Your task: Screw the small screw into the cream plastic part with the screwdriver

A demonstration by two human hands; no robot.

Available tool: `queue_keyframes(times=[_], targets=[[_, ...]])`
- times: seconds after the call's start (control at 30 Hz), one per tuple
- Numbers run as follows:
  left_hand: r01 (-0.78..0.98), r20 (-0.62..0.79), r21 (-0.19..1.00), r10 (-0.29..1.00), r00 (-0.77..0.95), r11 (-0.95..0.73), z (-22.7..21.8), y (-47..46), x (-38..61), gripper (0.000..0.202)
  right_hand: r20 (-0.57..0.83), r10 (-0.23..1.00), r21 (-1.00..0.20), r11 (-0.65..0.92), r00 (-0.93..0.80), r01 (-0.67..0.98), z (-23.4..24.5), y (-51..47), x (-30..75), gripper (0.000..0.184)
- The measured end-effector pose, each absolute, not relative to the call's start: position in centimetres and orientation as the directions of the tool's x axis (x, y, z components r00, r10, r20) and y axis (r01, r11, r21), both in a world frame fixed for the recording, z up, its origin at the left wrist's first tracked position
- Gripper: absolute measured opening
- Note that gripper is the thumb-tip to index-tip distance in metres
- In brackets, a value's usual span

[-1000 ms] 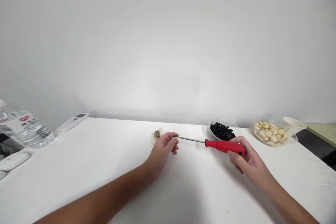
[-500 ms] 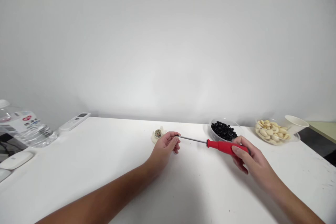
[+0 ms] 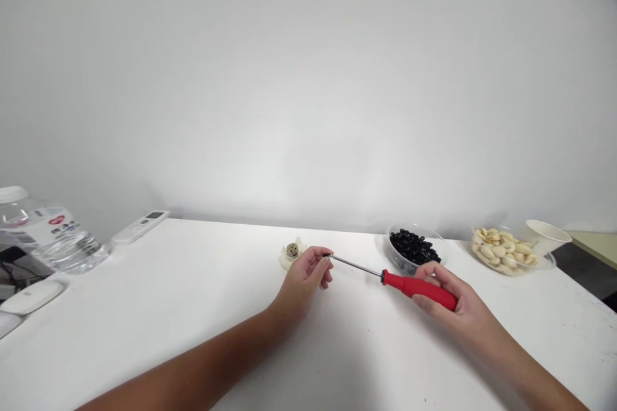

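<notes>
A screwdriver (image 3: 424, 290) with a red handle and a thin metal shaft points leftward above the white table. Wrapped around its handle is my right hand (image 3: 450, 292), with the thumb along the near side. My left hand (image 3: 308, 270) is closed in a pinch at the screwdriver's tip. Something small and dark shows between thumb and forefinger, too small to name. Just behind my left hand, a round metallic piece with holes (image 3: 292, 250) sits on an off-white, irregularly shaped base (image 3: 284, 262), partly hidden by the hand.
At the right stand a clear bowl of black pieces (image 3: 415, 247), a clear bowl of pale nuts or seeds (image 3: 504, 249) and a white cup (image 3: 548, 234). Leftward are a remote control (image 3: 141, 226), a large water bottle (image 3: 53, 231) and a white rounded object (image 3: 31, 297). A wall rises behind.
The screwdriver's handle has dipped, so its shaft slopes more steeply, and my right hand's fingers have shifted on the handle. My left hand keeps its pinch. The whole view has shifted slightly.
</notes>
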State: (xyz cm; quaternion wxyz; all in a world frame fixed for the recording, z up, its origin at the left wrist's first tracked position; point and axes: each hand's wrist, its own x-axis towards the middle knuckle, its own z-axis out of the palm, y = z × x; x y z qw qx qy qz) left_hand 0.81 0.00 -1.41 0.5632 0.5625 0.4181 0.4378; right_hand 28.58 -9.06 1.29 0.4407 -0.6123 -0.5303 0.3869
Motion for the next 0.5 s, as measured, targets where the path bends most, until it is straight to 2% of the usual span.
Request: queue_keyframes(times=[0.1, 0.33, 0.43, 0.5], targets=[[-0.01, 0.04, 0.999, 0.959, 0.281, -0.039, -1.5, -0.1, 0.8, 0.027, -0.02, 0.987, -0.941, -0.072, 0.158, 0.332, 1.7, -8.9, 29.2, 0.043], [0.129, 0.085, 0.982, 0.933, 0.349, -0.137, -1.4, -1.0, 0.8, 0.025, -0.046, 0.945, -0.865, -0.2, 0.325, 0.46, 2.1, -8.3, 31.5, 0.065], [0.176, 0.138, 0.962, 0.928, 0.346, -0.209, -1.0, -1.4, 0.6, 0.024, -0.063, 0.935, -0.868, -0.224, 0.349, 0.443, 2.1, -8.2, 31.4, 0.069], [0.193, 0.154, 0.954, 0.929, 0.338, -0.228, -0.8, -1.7, 0.6, 0.023, -0.09, 0.936, -0.886, -0.231, 0.34, 0.402, 2.1, -8.1, 31.1, 0.064]])
